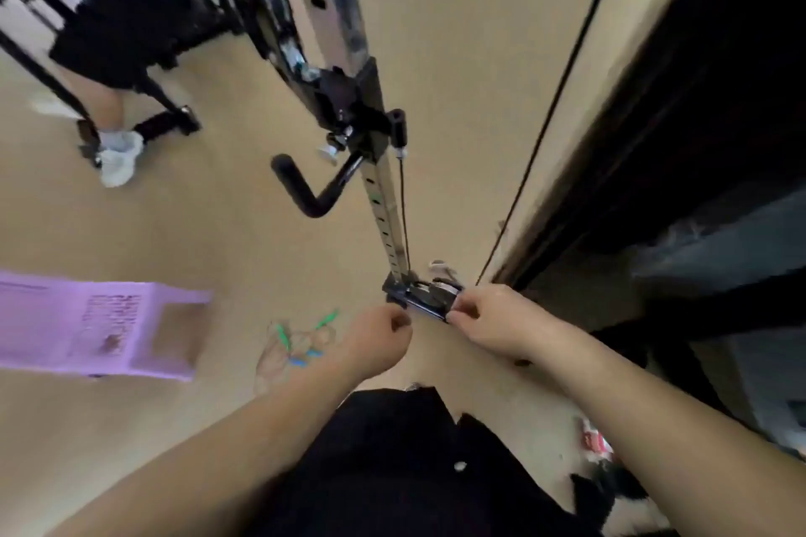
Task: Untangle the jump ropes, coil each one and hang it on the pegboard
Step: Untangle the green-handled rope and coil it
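The jump ropes (296, 345) lie in a pale tangled heap on the tan floor, showing green and blue handles, just left of my left wrist. My left hand (384, 340) hovers above the floor with its fingers curled into a loose fist, and I see nothing in it. My right hand (484, 318) is a short way to its right, thumb and fingers pinched together beside the black base of an exercise machine (425, 294). The blur hides whether a thin rope runs between my hands. No pegboard is in view.
A machine upright (379, 187) with a black curved handle (305, 196) rises ahead. A thin black cable (554, 100) slants down towards my right hand. A purple stool (87, 327) stands left. Another person (113, 57) stands at the far left, and dark furniture (698, 144) fills the right.
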The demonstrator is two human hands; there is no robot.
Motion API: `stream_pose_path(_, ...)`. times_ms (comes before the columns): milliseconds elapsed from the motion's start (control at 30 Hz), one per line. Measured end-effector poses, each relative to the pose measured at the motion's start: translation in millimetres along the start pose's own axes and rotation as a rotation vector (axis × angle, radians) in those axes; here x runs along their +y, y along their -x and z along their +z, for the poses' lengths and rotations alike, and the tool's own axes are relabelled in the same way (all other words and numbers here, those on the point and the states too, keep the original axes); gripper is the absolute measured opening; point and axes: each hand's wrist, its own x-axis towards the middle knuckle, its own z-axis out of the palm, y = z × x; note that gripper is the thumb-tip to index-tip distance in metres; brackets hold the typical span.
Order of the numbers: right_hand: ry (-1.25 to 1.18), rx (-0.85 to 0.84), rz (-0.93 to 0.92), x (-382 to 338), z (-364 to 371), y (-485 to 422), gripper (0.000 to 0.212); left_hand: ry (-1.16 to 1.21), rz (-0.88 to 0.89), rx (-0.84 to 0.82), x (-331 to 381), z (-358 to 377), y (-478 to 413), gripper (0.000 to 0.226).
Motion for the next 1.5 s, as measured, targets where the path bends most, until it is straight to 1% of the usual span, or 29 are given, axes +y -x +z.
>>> stream_pose_path(67,0.045,-0.038,-0.095,-33.0,5.8,-26.9,0.021,0.078,-0.094,0.078,-28.8,-12.1,8.3,0.024)
stream_pose_path(167,0.098,-0.124,-0.229,-79.7,25.3,-58.6,0.024,0.212,-0.207,0.206,-67.2,-22.7,21.7,0.014)
stream_pose_path(267,0.199,-0.224,-0.329,-121.3,50.3,-76.6,0.024,0.328,-0.317,0.267,-102.1,-29.9,36.9,0.01)
stream_pose_path(333,0.237,-0.278,-0.378,-148.8,64.1,-83.3,0.028,0.36,-0.384,0.294,-126.7,-35.3,46.0,0.02)
stream_pose_path(400,0.237,-0.331,-0.408,-176.7,77.1,-91.1,0.028,0.403,-0.431,0.351,-149.3,-42.9,54.5,0.028)
stream_pose_path(467,0.267,-0.353,-0.445,-202.4,88.1,-104.0,0.028,0.477,-0.454,0.403,-164.1,-55.9,60.6,0.026)
stream_pose_path(500,0.292,-0.359,-0.455,-215.8,93.9,-111.5,0.027,0.5,-0.476,0.425,-172.8,-63.2,61.9,0.022)
stream_pose_path(567,0.309,-0.385,-0.463,-242.9,102.4,-124.9,0.027,0.52,-0.507,0.455,-191.0,-77.0,63.4,0.014)
stream_pose_path(600,0.318,-0.388,-0.469,-256.3,106.2,-133.0,0.027,0.511,-0.517,0.468,-198.5,-85.5,63.5,0.015)
stream_pose_path(700,0.364,-0.383,-0.512,-298.1,112.5,-155.9,0.026,0.419,-0.502,0.492,-223.2,-108.9,57.1,0.021)
stream_pose_path(800,0.402,-0.388,-0.505,-330.8,119.1,-182.9,0.025,0.361,-0.497,0.477,-244.3,-130.4,49.3,0.02)
stream_pose_path(867,0.406,-0.351,-0.499,-349.0,118.9,-202.6,0.024,0.336,-0.508,0.468,-256.2,-148.5,40.2,0.019)
stream_pose_path(1000,0.281,-0.202,-0.494,-379.3,101.7,-242.9,0.022,0.308,-0.5,0.453,-278.4,-193.1,9.1,0.02)
stream_pose_path(1100,0.256,-0.15,-0.448,-393.0,84.6,-282.2,0.021,0.263,-0.464,0.46,-288.9,-233.2,-19.5,0.026)
stream_pose_path(1233,0.287,-0.154,-0.374,-406.4,62.5,-331.3,0.021,0.195,-0.412,0.471,-299.9,-288.4,-60.7,0.031)
stream_pose_path(1367,0.279,-0.162,-0.3,-424.9,47.9,-368.7,0.024,0.058,-0.328,0.442,-312.3,-341.2,-101.0,0.032)
stream_pose_path(1500,0.18,-0.166,-0.194,-447.7,46.6,-409.6,0.034,-0.021,-0.236,0.28,-336.3,-396.6,-158.2,0.034)
